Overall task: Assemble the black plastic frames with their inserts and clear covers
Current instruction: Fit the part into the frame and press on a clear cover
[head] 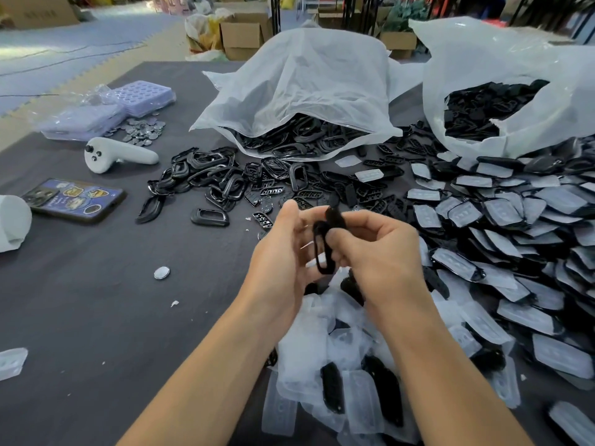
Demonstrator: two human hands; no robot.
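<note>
Both hands hold one black frame (324, 252) above the worktop (96, 300), about midway along it and toward its near edge. The left hand (283, 252) has its thumb raised and its fingers curled against the frame's left side. The right hand (383, 249) pinches the right side with thumb and fingers curled.

The frame is a thin black oblong loop with rounded ends and an open middle. It is held upright, and its upper end looks thicker. It is blurred, so finer detail cannot be told.

Just under the hands, at the near edge, lies a heap of milky clear covers (315, 352) with a few black pieces among them. Beyond the hands, toward the far edge, are loose glossy frames (206, 178) and small slotted black inserts (273, 189). Along the right edge, covered pieces (515, 239) lie overlapped in rows, black under clear. Two white bags (306, 91) at the far edge gape open, and black parts show inside them.

Near the left edge a phone (75, 199) lies back up, its case covered in cartoon stickers; any lettering on it is too small to read. A cardboard box (38, 11) on the floor beyond the far left corner bears faint print that cannot be read.
</note>
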